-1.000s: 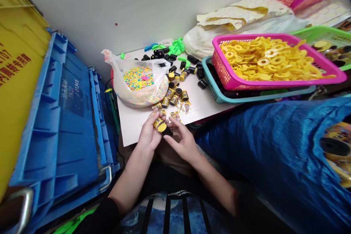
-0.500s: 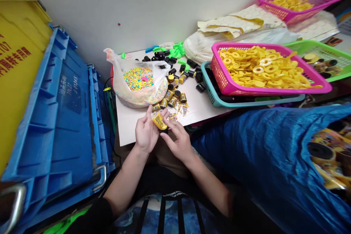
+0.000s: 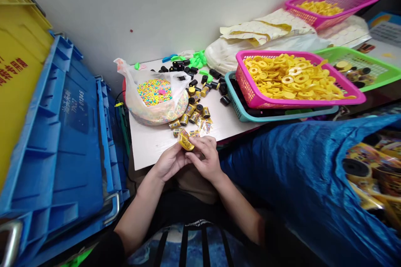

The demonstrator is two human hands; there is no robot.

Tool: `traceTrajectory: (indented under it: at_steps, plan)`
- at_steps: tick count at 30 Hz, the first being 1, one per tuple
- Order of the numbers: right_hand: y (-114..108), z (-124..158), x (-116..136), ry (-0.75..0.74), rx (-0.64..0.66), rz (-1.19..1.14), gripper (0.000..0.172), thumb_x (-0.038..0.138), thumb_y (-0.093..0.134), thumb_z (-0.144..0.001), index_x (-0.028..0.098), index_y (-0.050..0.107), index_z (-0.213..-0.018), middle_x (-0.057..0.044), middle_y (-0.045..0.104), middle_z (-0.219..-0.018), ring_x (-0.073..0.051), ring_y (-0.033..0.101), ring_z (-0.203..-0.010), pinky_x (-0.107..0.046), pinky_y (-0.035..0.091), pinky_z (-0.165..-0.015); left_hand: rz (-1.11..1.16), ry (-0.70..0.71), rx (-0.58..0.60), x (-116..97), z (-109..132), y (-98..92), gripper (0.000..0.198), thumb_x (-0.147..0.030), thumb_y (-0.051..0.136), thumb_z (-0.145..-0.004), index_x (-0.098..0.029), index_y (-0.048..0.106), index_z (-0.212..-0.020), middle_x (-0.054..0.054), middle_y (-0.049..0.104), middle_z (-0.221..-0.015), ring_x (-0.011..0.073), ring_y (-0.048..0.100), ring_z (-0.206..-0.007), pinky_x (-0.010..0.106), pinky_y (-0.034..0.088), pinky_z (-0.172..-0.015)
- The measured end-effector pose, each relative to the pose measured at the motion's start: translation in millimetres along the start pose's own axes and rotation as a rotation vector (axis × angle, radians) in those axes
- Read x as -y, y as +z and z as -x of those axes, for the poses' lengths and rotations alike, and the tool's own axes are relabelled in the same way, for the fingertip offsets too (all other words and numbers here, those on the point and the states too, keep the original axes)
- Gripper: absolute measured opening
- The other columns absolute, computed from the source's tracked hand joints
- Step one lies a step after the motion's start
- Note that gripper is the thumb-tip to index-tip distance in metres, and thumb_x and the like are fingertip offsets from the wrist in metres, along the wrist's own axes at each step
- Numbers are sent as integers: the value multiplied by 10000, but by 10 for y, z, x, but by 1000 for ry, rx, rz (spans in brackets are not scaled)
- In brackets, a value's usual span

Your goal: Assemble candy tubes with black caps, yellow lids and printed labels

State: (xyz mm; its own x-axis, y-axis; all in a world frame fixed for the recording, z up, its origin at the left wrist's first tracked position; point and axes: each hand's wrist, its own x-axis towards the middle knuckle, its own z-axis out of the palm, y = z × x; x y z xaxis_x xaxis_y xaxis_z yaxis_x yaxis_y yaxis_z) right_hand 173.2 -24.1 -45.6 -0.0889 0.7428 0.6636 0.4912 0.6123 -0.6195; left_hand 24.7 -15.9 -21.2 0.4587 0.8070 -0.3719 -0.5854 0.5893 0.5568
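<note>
Between my hands, just over the table's front edge, is a small canister with a yellow printed label (image 3: 186, 140), tilted. My left hand (image 3: 169, 162) is closed around its lower left side, with some fingers hidden behind it. My right hand (image 3: 206, 157) pinches it from the right, thumb below and fingers along the label. Beyond my fingertips lie several similar yellow-labelled canisters with black ends (image 3: 194, 116), along with loose printed labels (image 3: 205, 126). An open plastic bag of tiny coloured balls (image 3: 155, 119) stands to their left, a pink piece on top of the balls.
Black canisters (image 3: 178, 66) and green plastic pieces (image 3: 199, 59) lie at the back. A pink basket of yellow rings (image 3: 302, 103) rests on a teal basket (image 3: 235, 102). Blue crates (image 3: 75, 133) line the left; a blue sack (image 3: 282, 167) fills the right.
My left hand has gone from an open palm to closed fingers around the canister. The canister is turned more upright, and my right fingers now grip it.
</note>
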Motion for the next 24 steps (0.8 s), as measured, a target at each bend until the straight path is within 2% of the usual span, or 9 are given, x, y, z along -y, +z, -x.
traceTrajectory:
  at_steps: [3,6,11,14,17,20,24]
  plan:
    - [-31,-13,13,2,41,-14,454,334,627,-874,324,561,-1323,-85,635,-1189,-265,581,-1069,-458,467,-896,20,66,-48,-5,14,50,250,-264,733,-796,-146,694,-1013,50,721,-931,122,657,-717,211,542,-607]
    - [-49,-28,11,7,44,-55,439,339,593,-895,341,552,-1332,-85,595,-1250,-271,555,-1120,-465,461,-909,35,86,-43,-16,38,110,302,-281,765,-758,-152,677,-1017,26,688,-848,90,589,-585,180,475,-465]
    - [-47,-7,0,28,10,-131,354,377,539,-924,313,611,-1264,-86,627,-1197,-262,565,-1088,-460,467,-903,76,36,-94,-49,67,177,305,-290,770,-735,-133,642,-962,3,626,-747,68,534,-531,164,425,-436]
    - [-60,-14,47,188,-76,-248,308,407,458,-959,254,667,-1125,-90,653,-1079,-242,602,-1015,-430,499,-867,-13,137,-134,-50,73,184,309,-326,761,-746,-147,601,-941,-10,598,-750,62,518,-548,163,404,-451]
    - [-108,-118,156,387,-153,-401,272,383,450,-962,226,620,-1104,-74,650,-988,-197,636,-886,-346,540,-756,-206,287,-179,-33,73,164,338,-360,764,-750,-189,563,-961,-30,584,-734,71,523,-583,172,411,-499]
    - [-188,-296,277,442,-43,-414,246,315,565,-893,218,589,-1118,-63,654,-990,-172,635,-844,-287,542,-694,-340,359,-175,-10,73,120,336,-405,738,-770,-217,545,-971,-41,573,-738,76,514,-592,191,424,-541]
    - [-318,-474,386,426,114,-265,225,199,586,-848,202,633,-1068,-48,687,-919,-148,641,-753,-256,527,-625,-443,427,-175,11,78,44,303,-378,701,-810,-239,541,-1027,-33,577,-812,82,515,-624,209,433,-594]
